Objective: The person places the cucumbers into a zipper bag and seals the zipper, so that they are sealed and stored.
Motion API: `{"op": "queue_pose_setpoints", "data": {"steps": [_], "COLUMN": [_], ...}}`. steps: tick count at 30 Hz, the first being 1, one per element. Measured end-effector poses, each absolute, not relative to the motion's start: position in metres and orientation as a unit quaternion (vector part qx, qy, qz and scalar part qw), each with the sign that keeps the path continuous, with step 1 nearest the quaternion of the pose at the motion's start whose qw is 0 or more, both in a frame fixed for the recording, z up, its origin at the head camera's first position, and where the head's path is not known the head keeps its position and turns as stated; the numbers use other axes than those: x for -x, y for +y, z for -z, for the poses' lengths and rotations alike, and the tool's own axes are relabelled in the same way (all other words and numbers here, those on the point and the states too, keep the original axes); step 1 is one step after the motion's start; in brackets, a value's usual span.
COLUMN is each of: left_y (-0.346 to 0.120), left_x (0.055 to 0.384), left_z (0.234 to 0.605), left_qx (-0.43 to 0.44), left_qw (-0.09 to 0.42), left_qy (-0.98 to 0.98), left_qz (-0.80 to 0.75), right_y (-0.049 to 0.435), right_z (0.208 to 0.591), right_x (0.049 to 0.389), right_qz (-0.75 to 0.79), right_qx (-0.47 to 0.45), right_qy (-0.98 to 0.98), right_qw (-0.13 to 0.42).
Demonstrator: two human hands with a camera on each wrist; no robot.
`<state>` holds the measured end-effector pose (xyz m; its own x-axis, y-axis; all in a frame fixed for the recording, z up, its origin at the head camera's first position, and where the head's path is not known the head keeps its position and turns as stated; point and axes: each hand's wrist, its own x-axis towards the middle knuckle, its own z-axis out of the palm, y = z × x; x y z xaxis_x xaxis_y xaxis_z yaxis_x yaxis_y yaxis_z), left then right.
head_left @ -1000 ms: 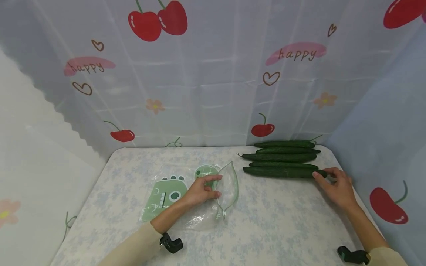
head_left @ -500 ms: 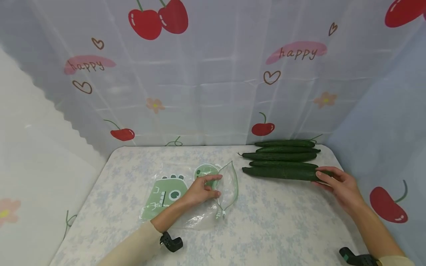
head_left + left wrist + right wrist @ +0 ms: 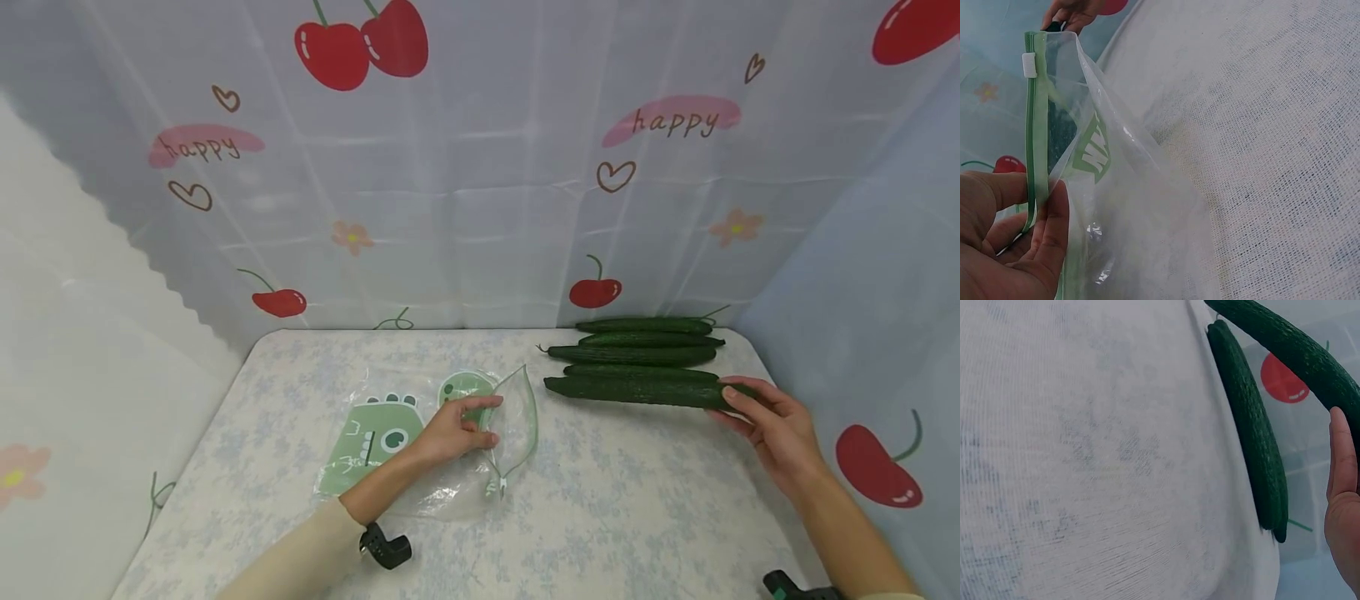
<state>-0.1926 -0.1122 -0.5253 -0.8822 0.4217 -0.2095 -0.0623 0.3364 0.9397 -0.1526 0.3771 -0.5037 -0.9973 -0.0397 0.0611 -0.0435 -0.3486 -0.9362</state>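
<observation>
My left hand point(image 3: 450, 433) pinches the green-edged mouth of a clear zip bag point(image 3: 1141, 231) printed with green dinosaurs, and the mouth gapes toward the right. A white slider point(image 3: 1029, 65) sits on the bag's green zip strip. At the right, my right hand point(image 3: 780, 429) grips the near end of a long dark green cucumber point(image 3: 630, 390), thumb on top and fingers beneath. In the right wrist view this held cucumber point(image 3: 1291, 347) is lifted over the others. Behind it several more cucumbers point(image 3: 633, 356) lie side by side.
A pale, blue-mottled cloth covers the table point(image 3: 622, 500). Behind it hangs a curtain point(image 3: 480, 208) printed with cherries, hearts and flowers, close to the rearmost cucumbers. Dark camera mounts are strapped at both wrists, the left wrist camera point(image 3: 386, 547) low over the table.
My right hand has closed round the front cucumber's right end and raised it, drawing it slightly toward me from the row. The left hand stays at the bag's mouth.
</observation>
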Motion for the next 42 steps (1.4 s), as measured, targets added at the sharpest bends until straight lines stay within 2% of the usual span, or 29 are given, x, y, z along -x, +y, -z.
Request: {"op": "queue_pose_setpoints", "data": {"steps": [11,24,35,42], "left_y": [-0.113,-0.108,-0.106,-0.103], "left_x": [0.193,0.189,0.186,0.187], "left_z": [0.523,0.515,0.511,0.507], "left_qx": [-0.121,-0.136,-0.144,-0.171], "left_qw": [0.218,0.223,0.201,0.218], "left_qy": [0.789,0.784,0.786,0.771], "left_qz": [-0.562,-0.563,-0.566,-0.573], "right_y": [0.359,0.338,0.318,0.305], "right_z": [0.489,0.5,0.519,0.529], "right_x": [0.156,0.17,0.171,0.17], "right_qz": [-0.819,-0.789,-0.787,-0.804], "right_qx": [-0.058,-0.04,-0.019,0.004], "right_qy": [-0.57,-0.613,-0.616,-0.594], "right_qw": [0.007,-0.009,-0.018,-0.02]}}
